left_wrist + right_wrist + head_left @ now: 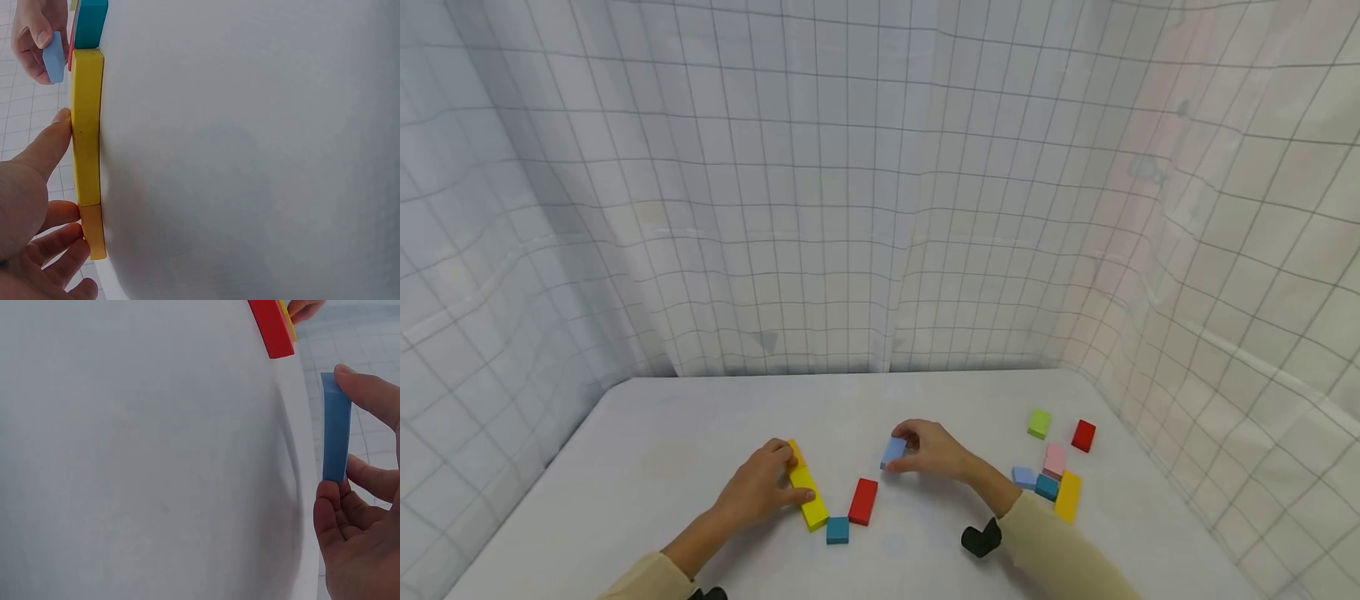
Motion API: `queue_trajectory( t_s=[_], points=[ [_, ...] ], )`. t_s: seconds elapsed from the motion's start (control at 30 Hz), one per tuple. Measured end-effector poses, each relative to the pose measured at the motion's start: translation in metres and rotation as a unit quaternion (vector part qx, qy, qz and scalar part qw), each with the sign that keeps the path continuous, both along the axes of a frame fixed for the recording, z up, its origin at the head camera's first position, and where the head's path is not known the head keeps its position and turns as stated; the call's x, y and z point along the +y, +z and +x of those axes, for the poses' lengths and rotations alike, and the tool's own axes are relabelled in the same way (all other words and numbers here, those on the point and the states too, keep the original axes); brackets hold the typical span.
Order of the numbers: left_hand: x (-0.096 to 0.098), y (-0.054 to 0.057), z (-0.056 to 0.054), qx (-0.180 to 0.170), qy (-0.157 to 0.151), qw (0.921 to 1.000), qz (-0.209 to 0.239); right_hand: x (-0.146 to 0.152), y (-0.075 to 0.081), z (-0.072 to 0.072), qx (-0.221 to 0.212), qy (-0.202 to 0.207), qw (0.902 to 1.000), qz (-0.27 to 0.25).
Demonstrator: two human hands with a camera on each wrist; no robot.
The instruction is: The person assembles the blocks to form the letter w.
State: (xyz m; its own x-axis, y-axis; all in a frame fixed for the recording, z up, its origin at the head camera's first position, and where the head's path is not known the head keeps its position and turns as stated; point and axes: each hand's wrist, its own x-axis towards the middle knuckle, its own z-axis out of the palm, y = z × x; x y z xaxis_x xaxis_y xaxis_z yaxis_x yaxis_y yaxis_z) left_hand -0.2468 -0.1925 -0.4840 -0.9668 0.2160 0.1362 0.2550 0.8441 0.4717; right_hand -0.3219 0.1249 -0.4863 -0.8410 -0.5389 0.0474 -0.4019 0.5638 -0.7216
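Observation:
A long yellow block [808, 500] and a shorter orange block [797, 452] lie end to end at centre left. My left hand [762, 483] rests on them, with its thumb on the yellow one and fingertips on the orange one in the left wrist view. Between thumb and fingertips, my right hand [936, 451] pinches a light-blue block [336, 428] by its two ends. A teal block [837, 530] sits at the near end of the yellow block. Beside it a red block [863, 502] lies at a slant, between the two hands.
Several more blocks lie to the right of my right forearm: a green block [1039, 423], another red block [1083, 435], a pink block [1054, 460], a second light-blue block [1024, 477], a small teal block [1047, 487] and a long orange block [1067, 497]. Gridded white curtains [820, 208] surround the white table [715, 408].

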Motion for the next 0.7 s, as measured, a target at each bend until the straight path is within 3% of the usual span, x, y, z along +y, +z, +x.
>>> queue_trajectory(
  t_s=[0.7],
  points=[
    [0.002,0.001,0.000,0.002,0.003,1.0000,-0.009,-0.027,-0.009,0.002,-0.001,0.022,0.9996,0.020]
  ],
)
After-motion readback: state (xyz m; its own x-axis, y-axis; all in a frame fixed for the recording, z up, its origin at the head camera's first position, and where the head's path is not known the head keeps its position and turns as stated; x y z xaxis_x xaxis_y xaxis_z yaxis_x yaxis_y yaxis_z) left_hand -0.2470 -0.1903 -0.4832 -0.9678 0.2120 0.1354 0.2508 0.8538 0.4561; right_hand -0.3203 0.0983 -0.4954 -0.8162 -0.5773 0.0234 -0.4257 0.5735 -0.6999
